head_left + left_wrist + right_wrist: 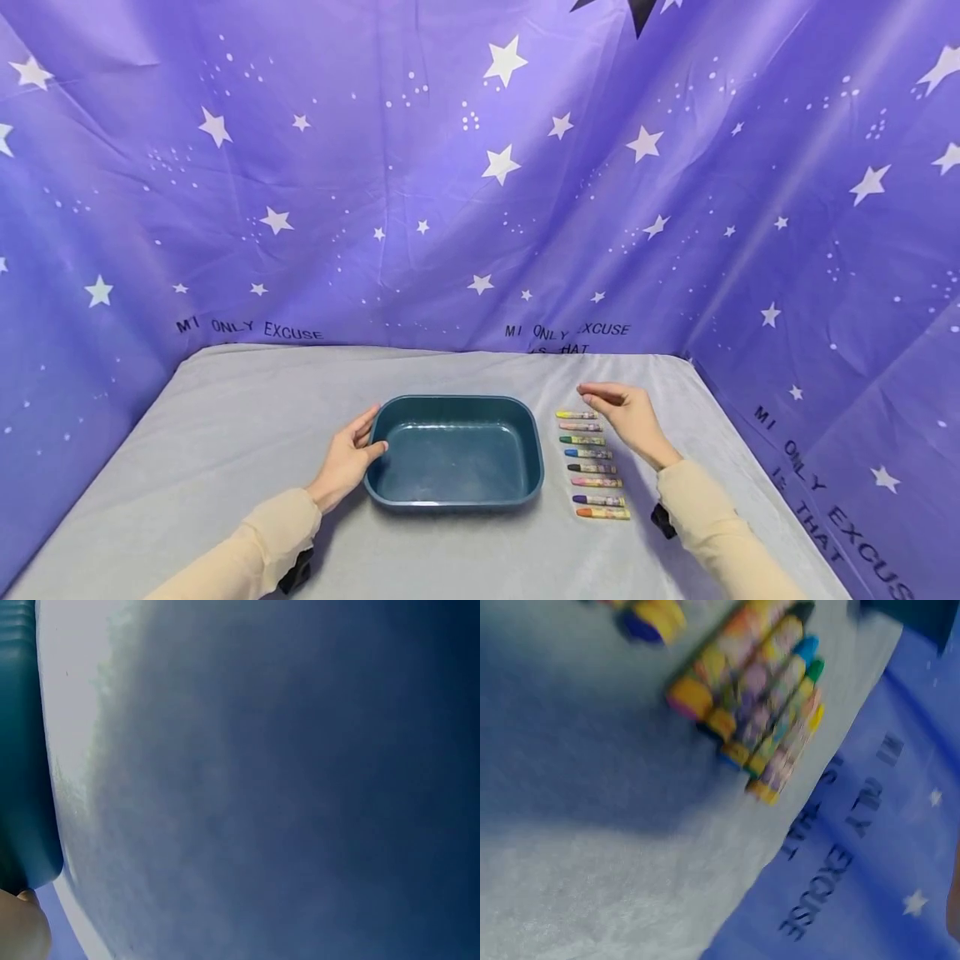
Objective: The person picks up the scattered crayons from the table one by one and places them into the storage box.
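Note:
A dark teal plastic basin [453, 505] sits on the cloth-covered table, with nothing in it. My left hand [347, 458] grips its left side, thumb over the rim and fingers along the outer wall. In the left wrist view, part of that hand [22, 926] touches the basin's outer wall [26, 772]. To the basin's right lies a column of several crayons, from a yellow crayon [576, 414] at the far end to an orange crayon [603, 514] nearest me. Over the far end hovers my right hand [626, 414], fingers loosely bent, nothing visible in them.
Grey cloth [247, 400] covers the table. A purple curtain [420, 167] with white stars hangs behind it and along both sides. In the right wrist view, the blue crayon [780, 686] lies among the others, near the table's far edge.

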